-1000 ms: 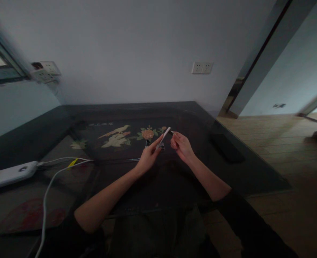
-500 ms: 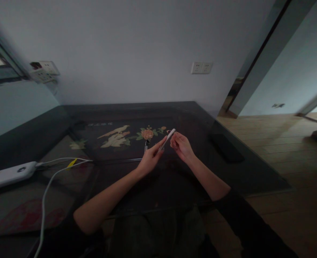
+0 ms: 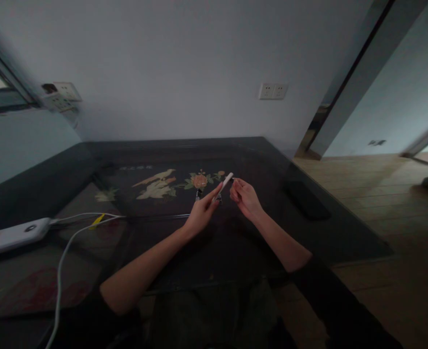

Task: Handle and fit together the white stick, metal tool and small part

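My left hand holds a slim white stick-shaped object tilted up to the right, above a dark glass-topped table. My right hand is just right of it, fingers pinched at the white object's upper tip; whether a small dark piece sits between those fingers is unclear. A small dark metallic item lies on the table just left of my left hand's fingers. Both forearms stretch forward from dark sleeves.
A white power strip with white cables lies at the table's left. A bird and flower inlay shows under the glass. Wall sockets are behind. A dark flat object rests at the right edge; wooden floor lies beyond.
The white object's tip shifted slightly right and then back left. My right hand stayed pinched at its tip; both hands barely moved.
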`<state>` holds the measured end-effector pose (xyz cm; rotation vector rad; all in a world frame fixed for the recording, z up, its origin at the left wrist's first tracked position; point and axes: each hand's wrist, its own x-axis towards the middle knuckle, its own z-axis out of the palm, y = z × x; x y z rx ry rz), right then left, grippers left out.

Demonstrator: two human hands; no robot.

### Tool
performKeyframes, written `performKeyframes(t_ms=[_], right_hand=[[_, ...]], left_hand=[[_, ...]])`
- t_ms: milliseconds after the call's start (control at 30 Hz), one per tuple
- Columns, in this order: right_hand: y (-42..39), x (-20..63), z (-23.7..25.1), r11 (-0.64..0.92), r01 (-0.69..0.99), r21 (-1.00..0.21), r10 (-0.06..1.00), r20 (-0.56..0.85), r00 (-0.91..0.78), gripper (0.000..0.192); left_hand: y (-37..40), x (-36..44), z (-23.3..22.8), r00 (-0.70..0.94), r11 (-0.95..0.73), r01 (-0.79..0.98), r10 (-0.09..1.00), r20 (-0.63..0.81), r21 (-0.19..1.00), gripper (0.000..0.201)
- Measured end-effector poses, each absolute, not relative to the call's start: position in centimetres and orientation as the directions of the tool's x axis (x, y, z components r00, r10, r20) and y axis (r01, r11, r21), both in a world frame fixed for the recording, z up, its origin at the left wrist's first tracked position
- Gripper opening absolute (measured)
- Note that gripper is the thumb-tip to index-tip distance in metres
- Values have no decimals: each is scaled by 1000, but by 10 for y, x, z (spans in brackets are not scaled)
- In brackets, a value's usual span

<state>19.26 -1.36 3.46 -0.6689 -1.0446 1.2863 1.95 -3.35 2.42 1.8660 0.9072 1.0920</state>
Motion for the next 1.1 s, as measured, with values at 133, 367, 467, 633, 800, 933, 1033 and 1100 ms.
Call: performKeyframes(t_ms=[133,367,467,633,800,933,1033,1100], right_hand=[[-13,193,34,203,-432,-879,970,241,-34,38],[-12,194,33,209,-464,-861,963,263,-53,34],[-13,193,34,200,-478,-855,964,259,-61,36],[-13,193,35,183,-491,-852,967,245,-66,39],[-12,193,32,190,-482,-855,965,253,-69,36],[-11,193,32,208,-470,-858,963,263,-53,35],[-12,194,33,202,-475,-857,966,255,-50,36],[-12,194,34,200,-484,-852,965,255,-51,35]], left_hand=[[-35,22,22,426,-455,147,830,359,878,56],[-37,23,28,430,-418,105,837,337,903,56],[-34,21,29,404,-396,98,854,327,913,57],[-29,17,27,352,-370,147,886,301,917,59],[-31,19,25,352,-403,155,876,330,902,57],[-35,21,23,403,-447,125,839,366,886,57],[-36,22,21,440,-481,120,810,388,869,56],[-36,22,21,454,-497,113,796,400,860,56]])
